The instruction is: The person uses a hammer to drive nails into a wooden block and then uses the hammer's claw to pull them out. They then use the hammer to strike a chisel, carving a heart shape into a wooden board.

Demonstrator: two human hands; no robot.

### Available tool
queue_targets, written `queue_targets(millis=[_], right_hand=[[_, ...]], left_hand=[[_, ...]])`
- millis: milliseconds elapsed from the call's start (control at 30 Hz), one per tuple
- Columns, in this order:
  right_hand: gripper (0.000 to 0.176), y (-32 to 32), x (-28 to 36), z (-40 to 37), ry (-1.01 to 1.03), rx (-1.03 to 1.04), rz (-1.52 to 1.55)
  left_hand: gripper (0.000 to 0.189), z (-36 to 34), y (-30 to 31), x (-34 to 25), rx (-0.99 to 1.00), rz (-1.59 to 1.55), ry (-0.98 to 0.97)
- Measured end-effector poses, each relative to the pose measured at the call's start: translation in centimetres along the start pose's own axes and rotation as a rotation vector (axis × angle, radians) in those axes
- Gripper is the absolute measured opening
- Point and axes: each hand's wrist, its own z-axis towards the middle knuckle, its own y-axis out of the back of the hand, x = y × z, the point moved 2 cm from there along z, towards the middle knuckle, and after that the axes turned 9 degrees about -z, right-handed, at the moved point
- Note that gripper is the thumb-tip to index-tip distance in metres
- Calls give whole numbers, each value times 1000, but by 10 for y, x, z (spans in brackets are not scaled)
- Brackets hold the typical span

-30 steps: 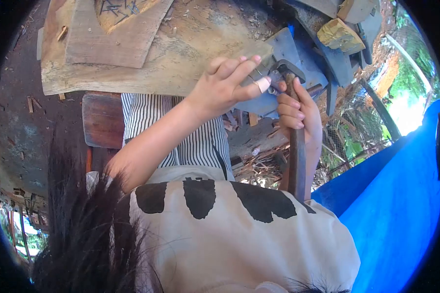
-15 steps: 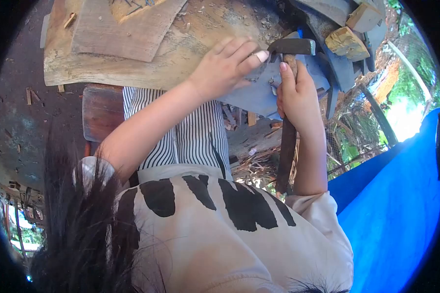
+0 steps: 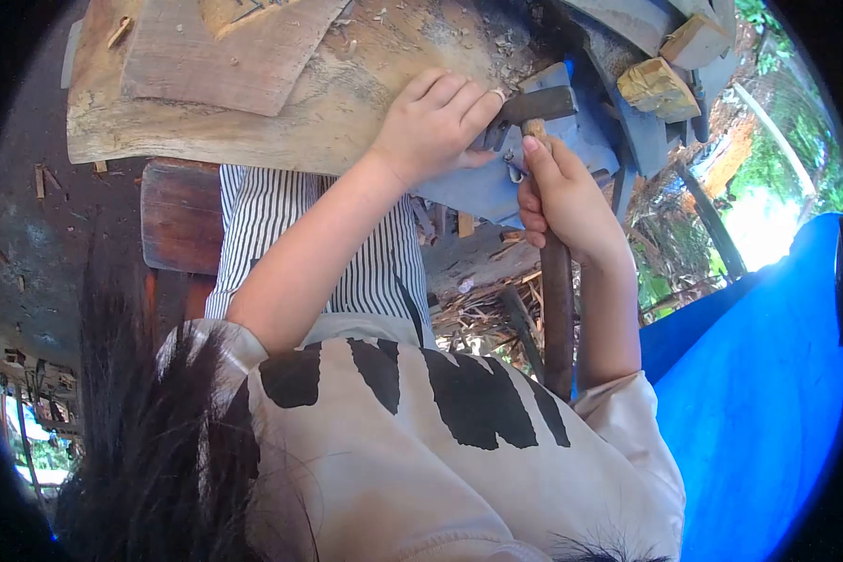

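Observation:
My right hand point(image 3: 564, 192) is wrapped around the wooden handle of a hammer point(image 3: 557, 300), close under its dark metal head. The handle runs down past my forearm. The head lies low, just right of my left fingertips. My left hand point(image 3: 438, 122) rests at the edge of the wooden board point(image 3: 365, 112), its fingers curled together and pointing at the hammer head. Whatever they pinch, if anything, is hidden. Under the hammer and right hand is a bluish-grey flat sheet point(image 3: 468, 192), with a small shiny metal piece beside the right fingers.
A thinner wooden plank point(image 3: 220, 70) lies on the board at the left, with nails near its top. Grey planks and a yellowish wood block point(image 3: 663, 89) are stacked at the right. A brown wooden seat point(image 3: 180, 215) is at the left, a blue tarp point(image 3: 759, 375) at the lower right.
The hammer head has come down and left, towards my left fingers, and its handle has swung to the right. The left fingers have drawn closer together.

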Motion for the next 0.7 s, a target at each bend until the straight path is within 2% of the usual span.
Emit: queue_targets(millis=[167,233,300,400,467,533,633,700], right_hand=[[30,24,-8,14,-163,193,202],[33,40,-17,23,-292,535,337],[34,49,-13,29,-326,576,291],[33,61,-7,44,-383,630,251],[30,71,-8,56,-401,856,324],[27,75,-7,62,-437,897,347],[19,82,-6,68,-524,849,237],[10,85,-12,76,-566,943,281]], left_hand=[[66,2,0,6,129,-134,-47],[68,1,-2,7,176,-176,-60],[76,-2,-1,8,145,-149,-180],[80,-1,-3,10,171,-223,-159],[79,-1,-3,12,173,-232,-170],[77,-1,-4,14,173,-241,-177],[75,-2,-4,13,178,-253,-172],[74,-3,-5,15,166,-256,-190]])
